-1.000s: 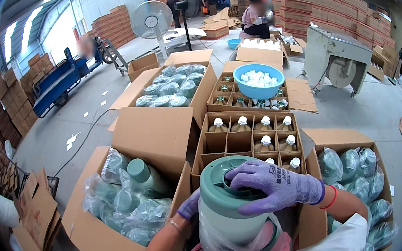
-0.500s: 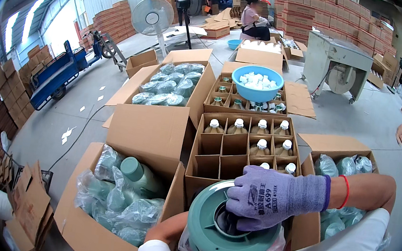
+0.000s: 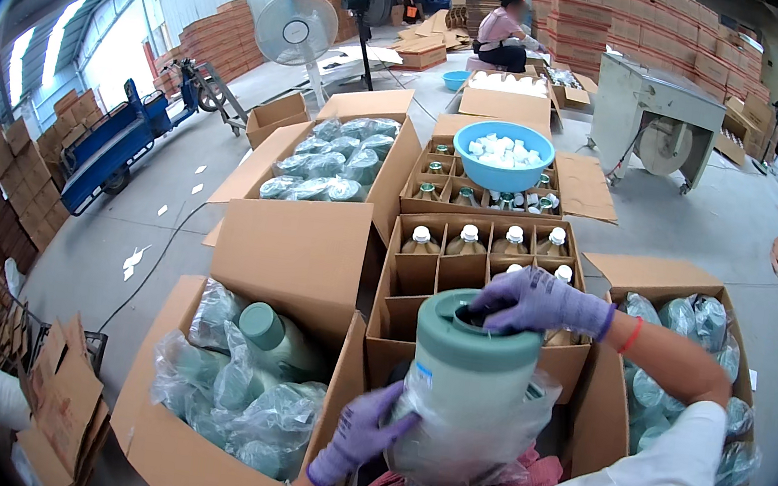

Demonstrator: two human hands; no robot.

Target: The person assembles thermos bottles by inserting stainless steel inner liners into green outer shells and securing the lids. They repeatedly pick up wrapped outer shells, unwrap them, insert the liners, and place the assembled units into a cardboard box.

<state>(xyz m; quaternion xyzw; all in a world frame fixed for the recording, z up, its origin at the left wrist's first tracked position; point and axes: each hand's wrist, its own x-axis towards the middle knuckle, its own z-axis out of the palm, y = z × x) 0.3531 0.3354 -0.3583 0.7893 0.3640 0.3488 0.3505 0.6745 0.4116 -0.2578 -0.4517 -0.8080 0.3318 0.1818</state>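
A large pale-green thermos casing (image 3: 474, 380) with a darker green top ring stands upright before me, loosely wrapped in a clear plastic bag. My left hand (image 3: 364, 434), in a purple glove, holds its lower left side with the thumb pointing inward. On top, my right hand (image 3: 532, 302), also gloved, has its fingers curled down into the dark round opening. What those fingertips grip is hidden. Just beyond the casing is a divided carton (image 3: 408, 328) of bottles with white caps (image 3: 470, 233). The carton on the left (image 3: 161, 438) holds bagged green flasks, one with a green lid (image 3: 262, 325).
Another carton of bagged flasks (image 3: 690, 324) stands at my right. Farther off, a blue basin (image 3: 501, 160) of white caps rests on a carton. Beyond are a white fan (image 3: 296, 32), a grey wheeled machine (image 3: 658, 111), a blue cargo tricycle (image 3: 109, 150) and a seated person (image 3: 501, 38).
The casing has tipped from facing me to standing more upright. My left hand has come into view on its side. My right hand has moved slightly up and turned over the opening.
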